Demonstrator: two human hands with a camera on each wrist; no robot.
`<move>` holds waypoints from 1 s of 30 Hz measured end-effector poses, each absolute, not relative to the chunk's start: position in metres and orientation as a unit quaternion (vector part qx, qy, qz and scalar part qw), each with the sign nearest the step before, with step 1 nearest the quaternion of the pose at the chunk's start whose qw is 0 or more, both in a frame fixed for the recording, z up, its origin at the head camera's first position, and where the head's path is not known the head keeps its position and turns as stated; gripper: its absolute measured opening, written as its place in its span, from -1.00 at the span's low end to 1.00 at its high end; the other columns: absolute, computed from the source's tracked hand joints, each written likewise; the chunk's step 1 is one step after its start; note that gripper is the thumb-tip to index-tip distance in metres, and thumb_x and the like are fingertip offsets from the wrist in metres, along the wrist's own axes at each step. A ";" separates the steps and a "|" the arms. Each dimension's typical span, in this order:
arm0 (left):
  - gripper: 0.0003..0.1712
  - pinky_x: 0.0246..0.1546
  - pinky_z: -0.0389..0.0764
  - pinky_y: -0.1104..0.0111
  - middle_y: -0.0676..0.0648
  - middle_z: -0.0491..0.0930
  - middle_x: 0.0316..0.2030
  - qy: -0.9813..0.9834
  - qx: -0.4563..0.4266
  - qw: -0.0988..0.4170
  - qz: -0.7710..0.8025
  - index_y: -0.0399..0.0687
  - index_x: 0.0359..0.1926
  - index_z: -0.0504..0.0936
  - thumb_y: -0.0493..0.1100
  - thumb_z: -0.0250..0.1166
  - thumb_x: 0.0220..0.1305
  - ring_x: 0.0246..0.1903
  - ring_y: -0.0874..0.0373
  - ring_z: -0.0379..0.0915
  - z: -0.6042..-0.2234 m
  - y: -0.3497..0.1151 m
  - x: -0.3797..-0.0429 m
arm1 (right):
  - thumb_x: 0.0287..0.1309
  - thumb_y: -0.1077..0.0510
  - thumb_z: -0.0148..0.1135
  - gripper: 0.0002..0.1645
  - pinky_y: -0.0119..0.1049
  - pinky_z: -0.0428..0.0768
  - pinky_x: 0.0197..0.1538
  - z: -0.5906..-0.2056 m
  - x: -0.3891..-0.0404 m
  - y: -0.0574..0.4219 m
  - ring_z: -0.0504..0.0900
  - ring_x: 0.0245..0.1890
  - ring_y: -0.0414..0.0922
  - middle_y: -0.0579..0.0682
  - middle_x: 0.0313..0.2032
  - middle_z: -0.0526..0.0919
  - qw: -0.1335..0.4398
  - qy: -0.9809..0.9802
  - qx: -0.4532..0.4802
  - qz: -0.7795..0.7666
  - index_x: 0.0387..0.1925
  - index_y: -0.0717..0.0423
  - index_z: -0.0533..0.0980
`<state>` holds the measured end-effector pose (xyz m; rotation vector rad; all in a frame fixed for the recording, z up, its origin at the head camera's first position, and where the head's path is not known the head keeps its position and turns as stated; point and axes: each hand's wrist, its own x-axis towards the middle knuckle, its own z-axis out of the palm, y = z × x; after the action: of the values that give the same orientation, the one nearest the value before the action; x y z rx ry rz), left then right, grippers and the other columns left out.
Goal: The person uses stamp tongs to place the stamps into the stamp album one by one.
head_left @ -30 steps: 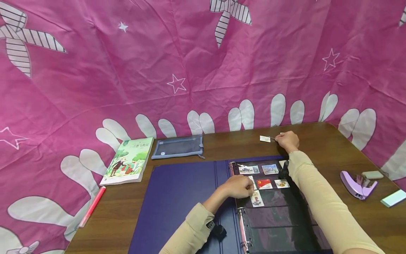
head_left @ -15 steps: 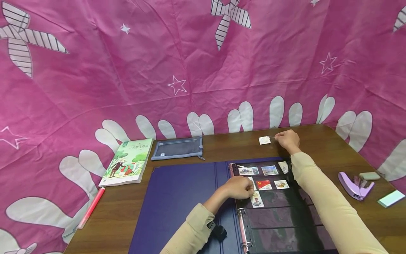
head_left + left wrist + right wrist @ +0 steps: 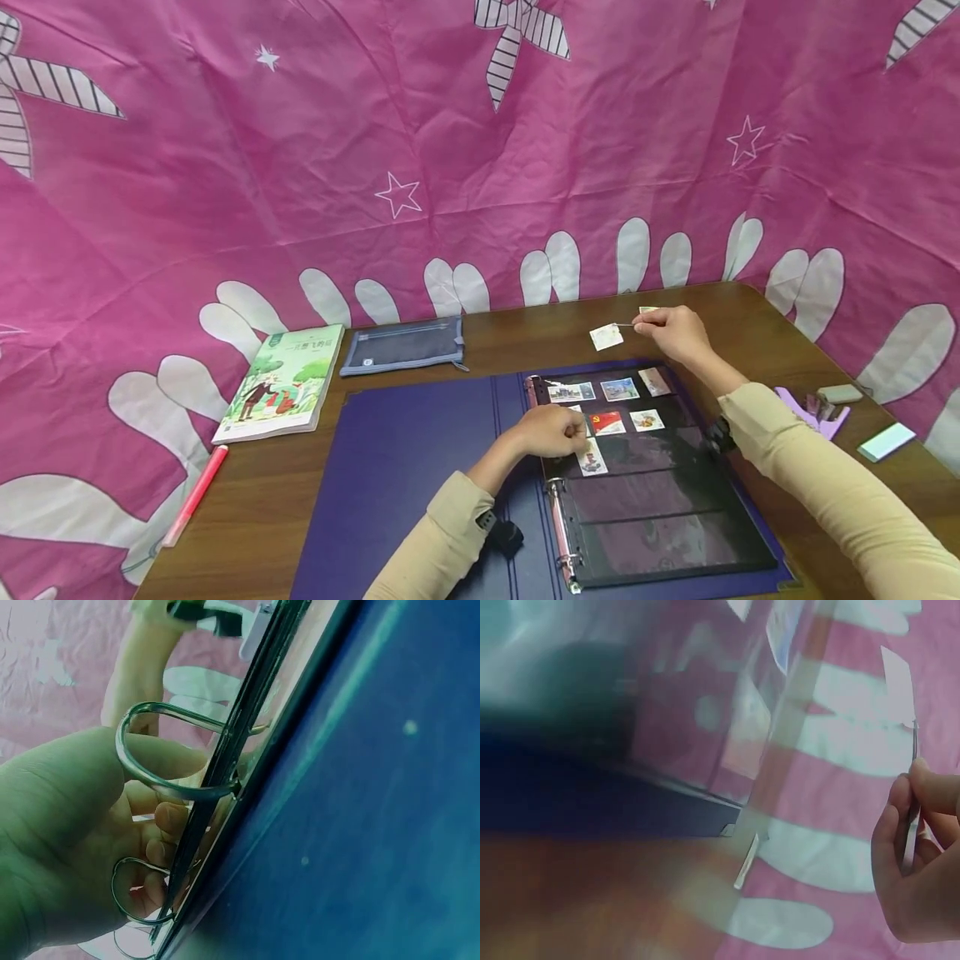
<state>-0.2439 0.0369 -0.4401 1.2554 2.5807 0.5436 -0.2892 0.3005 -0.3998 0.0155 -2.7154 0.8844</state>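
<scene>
My right hand (image 3: 678, 335) pinches metal tweezers (image 3: 911, 844), whose tips grip the corner of a pale stamp (image 3: 606, 337). This stamp hangs over the far side of the table, beyond the open stamp album (image 3: 420, 467). My left hand (image 3: 550, 431) rests at the ring side of the album's black page (image 3: 637, 500), fingers curled; I cannot tell whether they pinch the page. In the left wrist view, the thumb reaches past a metal binder ring (image 3: 139, 761). A portrait stamp (image 3: 592, 457) and a red stamp (image 3: 607, 423) lie near the left fingertips.
Another stamp (image 3: 648, 309) lies on the table behind my right hand. A mesh zip pouch (image 3: 405, 343), a green book (image 3: 281, 383) and a red pen (image 3: 197, 496) are left. A purple stapler-like tool (image 3: 825, 421), an eraser-like block (image 3: 840, 394) and a pale box (image 3: 887, 442) are right.
My right hand has lifted a little with the tweezers, and the stamp has come up and tilted. The head view has turned slightly right. My left hand stays on the page.
</scene>
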 end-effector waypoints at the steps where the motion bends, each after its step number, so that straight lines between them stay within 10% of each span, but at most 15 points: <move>1: -0.79 -0.62 0.08 0.54 0.26 0.17 -0.72 0.877 0.426 0.114 0.189 0.09 -0.59 0.43 -0.05 0.22 0.11 -0.65 0.43 0.08 -0.440 0.037 -0.244 | 0.15 0.06 0.22 -0.70 -0.32 0.41 -0.33 -0.400 -0.283 0.300 0.57 -0.34 -0.03 0.21 -0.15 0.69 0.136 -0.941 0.011 0.309 -0.19 0.18 0.65; 30: -0.80 -0.57 0.12 0.52 0.26 0.21 -0.72 0.861 0.433 0.134 0.230 0.08 -0.57 0.44 -0.06 0.24 0.13 -0.65 0.43 0.12 -0.438 0.035 -0.247 | 0.00 0.11 0.32 -0.88 -0.35 0.53 -0.20 -0.437 -0.198 0.293 0.66 -0.28 -0.22 -0.05 -0.35 0.75 -0.023 -0.945 0.126 0.303 -0.41 0.03 0.70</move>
<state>-0.2471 0.0352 -0.4378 1.2548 2.4963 0.6669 -0.1975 0.2928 -0.4367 0.4007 -3.0111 0.9646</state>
